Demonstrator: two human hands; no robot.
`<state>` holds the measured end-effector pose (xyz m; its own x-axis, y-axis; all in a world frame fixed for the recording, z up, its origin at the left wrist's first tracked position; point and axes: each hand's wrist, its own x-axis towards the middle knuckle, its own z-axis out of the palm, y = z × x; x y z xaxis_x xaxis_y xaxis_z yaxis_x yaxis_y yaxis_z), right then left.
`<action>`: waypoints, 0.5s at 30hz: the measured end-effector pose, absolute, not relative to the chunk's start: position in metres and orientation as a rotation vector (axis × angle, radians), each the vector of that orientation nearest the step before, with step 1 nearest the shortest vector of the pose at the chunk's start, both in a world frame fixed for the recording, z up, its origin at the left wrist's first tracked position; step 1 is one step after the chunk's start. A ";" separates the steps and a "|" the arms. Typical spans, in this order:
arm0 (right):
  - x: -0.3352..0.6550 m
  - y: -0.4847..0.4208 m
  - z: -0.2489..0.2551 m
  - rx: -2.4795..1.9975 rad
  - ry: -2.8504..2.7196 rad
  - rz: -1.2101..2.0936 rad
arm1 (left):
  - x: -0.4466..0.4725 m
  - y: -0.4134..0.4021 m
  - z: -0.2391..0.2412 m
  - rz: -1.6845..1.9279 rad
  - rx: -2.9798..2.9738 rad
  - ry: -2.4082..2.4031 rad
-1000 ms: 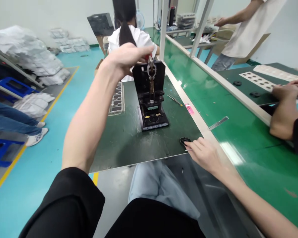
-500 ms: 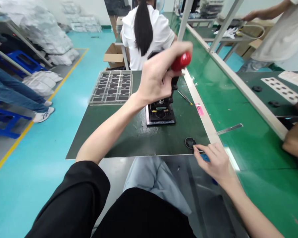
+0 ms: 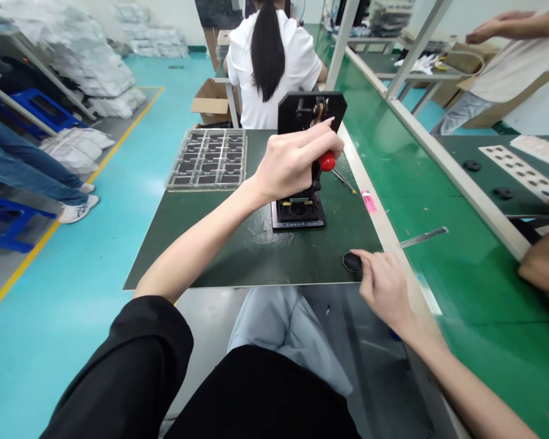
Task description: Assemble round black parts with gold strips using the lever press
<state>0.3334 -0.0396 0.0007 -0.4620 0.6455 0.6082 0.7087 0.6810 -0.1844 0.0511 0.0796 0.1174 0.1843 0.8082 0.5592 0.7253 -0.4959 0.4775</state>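
Note:
My left hand (image 3: 297, 160) is wrapped round the red-knobbed lever (image 3: 327, 161) of a small black hand press (image 3: 312, 110). The press stands upright on the dark green mat, and my hand hides its middle. At its foot sits a black base (image 3: 298, 221) with a round seat. Near the mat's front right corner lies a round black part (image 3: 351, 262) with a thin pale rim. My right hand (image 3: 384, 283) has its thumb and fingertips pinched at the right edge of this part, the other fingers curled.
A clear compartment tray (image 3: 205, 160) with dark flat pieces stands at the mat's back left. Tweezers (image 3: 344, 182) lie right of the press, beside a pink label (image 3: 368, 202). A clear strip (image 3: 423, 237) lies farther right. A co-worker in white (image 3: 272, 67) sits ahead.
My left hand has come down with the lever, uncovering the top of the press. My right hand has shifted slightly up and left at the round black part. The standing person's hands at right moved.

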 end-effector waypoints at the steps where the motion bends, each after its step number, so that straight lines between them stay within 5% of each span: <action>1: 0.326 -0.034 0.004 -1.043 -2.255 -0.121 | 0.050 0.081 0.117 1.205 2.319 1.538; 9: 0.244 0.027 0.019 -1.145 -2.314 -0.138 | 0.048 0.076 0.126 1.208 2.352 1.420; 15: 0.213 0.046 0.023 -1.371 -2.347 -0.199 | 0.065 0.080 0.181 1.475 2.315 1.274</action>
<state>0.2129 0.0463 0.0230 -0.4298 0.8000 0.4186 0.8591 0.5051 -0.0831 0.0655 0.0797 0.1811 0.1732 0.6983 0.6945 0.5855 -0.6401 0.4975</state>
